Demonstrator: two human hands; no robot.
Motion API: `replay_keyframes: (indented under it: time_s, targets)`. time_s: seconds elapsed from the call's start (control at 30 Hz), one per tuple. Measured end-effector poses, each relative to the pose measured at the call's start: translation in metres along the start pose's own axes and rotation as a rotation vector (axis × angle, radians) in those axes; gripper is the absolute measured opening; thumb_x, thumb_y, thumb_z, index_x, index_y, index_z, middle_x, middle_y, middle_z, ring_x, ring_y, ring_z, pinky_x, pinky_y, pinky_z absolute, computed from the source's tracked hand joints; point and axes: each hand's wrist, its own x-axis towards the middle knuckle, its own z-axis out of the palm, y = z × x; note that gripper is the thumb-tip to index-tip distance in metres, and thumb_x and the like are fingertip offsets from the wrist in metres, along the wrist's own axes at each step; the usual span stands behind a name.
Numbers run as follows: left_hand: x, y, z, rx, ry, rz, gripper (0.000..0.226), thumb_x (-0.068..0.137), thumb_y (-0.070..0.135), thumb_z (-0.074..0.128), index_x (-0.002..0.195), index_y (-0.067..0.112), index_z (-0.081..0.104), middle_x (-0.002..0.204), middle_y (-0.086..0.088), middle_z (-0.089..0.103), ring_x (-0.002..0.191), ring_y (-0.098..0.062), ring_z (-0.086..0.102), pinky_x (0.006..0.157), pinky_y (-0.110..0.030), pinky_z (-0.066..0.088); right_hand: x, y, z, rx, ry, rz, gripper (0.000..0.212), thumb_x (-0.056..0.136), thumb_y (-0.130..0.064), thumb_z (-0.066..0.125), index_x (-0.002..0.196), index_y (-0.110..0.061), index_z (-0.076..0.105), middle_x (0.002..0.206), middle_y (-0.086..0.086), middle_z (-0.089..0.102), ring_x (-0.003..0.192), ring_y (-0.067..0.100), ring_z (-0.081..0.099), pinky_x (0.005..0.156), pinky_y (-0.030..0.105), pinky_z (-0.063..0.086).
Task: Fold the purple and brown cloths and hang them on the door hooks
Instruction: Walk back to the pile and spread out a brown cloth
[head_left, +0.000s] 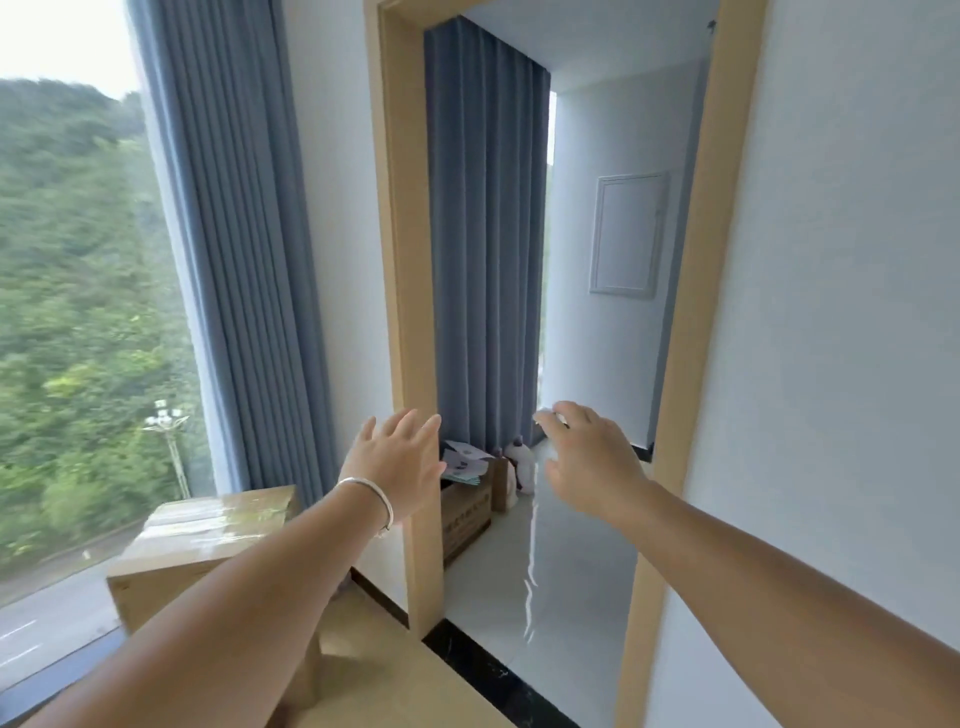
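Two hands reach forward at chest height, both bare and holding nothing. The left hand (397, 460) has its fingers straight and spread, palm turned away, in front of the left post of a doorway frame (402, 291); a silver bracelet (370, 498) circles its wrist. The right hand (587, 462) is released too, fingers loosely bent and pointing down and forward, hovering over the open doorway.

Neither the purple cloth nor the brown one shows anywhere in view, and no door hooks can be made out, so where they are cannot be told.

Left of the frame hangs a blue curtain (244, 270) beside a tall window (78, 291) that looks onto green trees and a road. Below the curtain a taped cardboard box (202, 540) sits by the window, partly behind the left forearm. Through the doorway a second blue curtain (480, 239) hangs, with a smaller box (465, 514) holding papers and a white jug (522, 467) at its foot on a glossy pale floor (545, 577). A white wall panel (627, 234) is set in the far wall. A plain pale wall (852, 312) fills the right side.
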Motion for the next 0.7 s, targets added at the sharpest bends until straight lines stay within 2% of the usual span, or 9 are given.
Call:
replay_keyframes:
  time_s: [0.17, 0.27, 0.43, 0.7]
  targets:
    - [-0.005, -0.045, 0.015, 0.065, -0.094, -0.153, 0.064, 0.099, 0.054, 0.025, 0.154, 0.027, 0.005, 0.160, 0.000, 0.014, 0.148, -0.021, 0.007, 0.120, -0.046, 0.011, 0.062, -0.034, 0.043, 0.112, -0.004, -0.175, 0.056, 0.094, -0.028, 0.047, 0.147, -0.019, 0.030, 0.149, 0.005, 0.033, 0.134, 0.025, 0.034, 0.106, 0.039, 0.033]
    - [-0.016, -0.081, 0.028, 0.094, -0.144, -0.230, 0.065, 0.099, 0.054, 0.025, 0.154, 0.027, 0.003, 0.161, 0.000, 0.012, 0.148, -0.020, 0.005, 0.120, -0.046, 0.010, 0.090, -0.070, 0.066, 0.166, -0.020, -0.279, 0.053, 0.093, -0.026, 0.047, 0.144, -0.019, 0.032, 0.144, 0.006, 0.038, 0.129, 0.025, 0.038, 0.104, 0.039, 0.036]
    - [-0.033, -0.156, 0.057, 0.126, -0.167, -0.379, 0.066, 0.098, 0.056, 0.026, 0.154, 0.028, 0.006, 0.160, -0.001, 0.015, 0.148, -0.020, 0.008, 0.119, -0.045, 0.008, 0.140, -0.145, 0.098, 0.253, -0.049, -0.426, 0.056, 0.094, -0.028, 0.049, 0.146, -0.021, 0.029, 0.146, 0.004, 0.035, 0.130, 0.024, 0.037, 0.104, 0.039, 0.034]
    - [-0.050, -0.305, 0.103, 0.148, -0.200, -0.565, 0.065, 0.098, 0.056, 0.025, 0.153, 0.030, 0.004, 0.161, -0.001, 0.012, 0.148, -0.020, 0.007, 0.120, -0.045, 0.008, 0.232, -0.291, 0.145, 0.317, -0.110, -0.555, 0.060, 0.092, -0.034, 0.051, 0.147, -0.024, 0.028, 0.151, 0.001, 0.030, 0.138, 0.021, 0.030, 0.111, 0.039, 0.030]
